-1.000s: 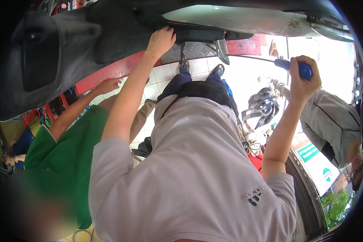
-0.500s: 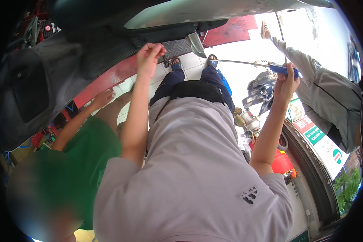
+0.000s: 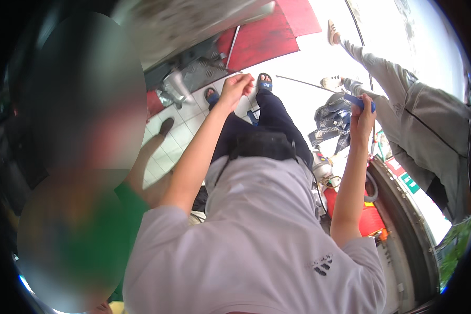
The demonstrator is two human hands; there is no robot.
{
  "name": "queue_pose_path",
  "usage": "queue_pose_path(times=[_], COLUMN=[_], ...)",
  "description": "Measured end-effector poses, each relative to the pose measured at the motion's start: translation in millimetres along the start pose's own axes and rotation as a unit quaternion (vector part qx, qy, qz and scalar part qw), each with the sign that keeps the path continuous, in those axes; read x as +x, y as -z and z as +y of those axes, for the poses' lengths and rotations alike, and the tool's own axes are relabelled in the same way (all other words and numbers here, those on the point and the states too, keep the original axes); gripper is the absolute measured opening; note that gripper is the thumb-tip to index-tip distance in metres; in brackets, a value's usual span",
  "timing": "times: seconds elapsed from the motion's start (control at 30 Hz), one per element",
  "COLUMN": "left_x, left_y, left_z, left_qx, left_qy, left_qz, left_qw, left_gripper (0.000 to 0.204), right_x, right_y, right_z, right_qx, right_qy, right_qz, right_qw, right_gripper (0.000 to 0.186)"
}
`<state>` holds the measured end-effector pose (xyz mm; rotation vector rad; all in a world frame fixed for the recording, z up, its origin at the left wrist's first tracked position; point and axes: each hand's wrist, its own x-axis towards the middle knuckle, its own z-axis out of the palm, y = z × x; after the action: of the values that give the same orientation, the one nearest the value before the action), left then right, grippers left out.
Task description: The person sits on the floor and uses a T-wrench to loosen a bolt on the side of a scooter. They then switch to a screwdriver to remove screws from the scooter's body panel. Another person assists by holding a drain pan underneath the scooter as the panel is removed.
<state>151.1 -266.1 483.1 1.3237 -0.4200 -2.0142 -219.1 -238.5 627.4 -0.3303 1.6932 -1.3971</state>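
- Holding the right hand (image 3: 362, 121) out on the right, with the forearm nearly upright in view and the elbow bent near the sleeve.
- Clamping the right thumb and fingers around the blue handle of a long-shafted screwdriver (image 3: 352, 99).
- Pointing its thin shaft toward the left and slightly far, over the white floor (image 3: 309, 60), well apart from the left hand (image 3: 237, 90).
- Slanting the left forearm from near left toward far right, and showing the left hand in view between the left sandal (image 3: 211, 96) and the right sandal (image 3: 265, 83).
- Curling the left fingers in together with the thumb close by; hiding the palm, so cannot tell whether anything is being held.
- Showing the screwdriver's tip too small to make out.
- Smearing a pale vehicle panel (image 3: 193, 31) at far left, cut off by the upper edge.
- Covering much of a co-worker in green (image 3: 132, 203) on the left with blur.
- Cropping a co-worker in grey (image 3: 437, 123) at the right rim.
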Motion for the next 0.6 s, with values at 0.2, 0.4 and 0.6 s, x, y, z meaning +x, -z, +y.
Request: queue_pose_path(times=[0.2, 0.4, 0.6], left_x=[207.3, 252.3, 246.6], left_y=[83.6, 57.1, 64.0], left_z=[-111.1, -100.2, -103.3], left_qx=[0.129, 0.433, 0.578], left_qy=[0.005, -0.045, -0.113], left_qz=[0.118, 0.220, 0.270], left_qw=[0.985, 0.873, 0.761], left_gripper=[0.014, 0.011, 0.019], right_x=[12.8, -9.6, -13.6], right_y=[29.3, 78.7, 85.0], right_z=[35.8, 80.7, 84.1], right_qx=[-0.018, -0.015, -0.064], right_qy=[-0.034, -0.084, -0.114], right_qz=[0.042, 0.095, 0.091], right_qw=[0.998, 0.992, 0.987], right_gripper=[0.010, 0.008, 0.008])
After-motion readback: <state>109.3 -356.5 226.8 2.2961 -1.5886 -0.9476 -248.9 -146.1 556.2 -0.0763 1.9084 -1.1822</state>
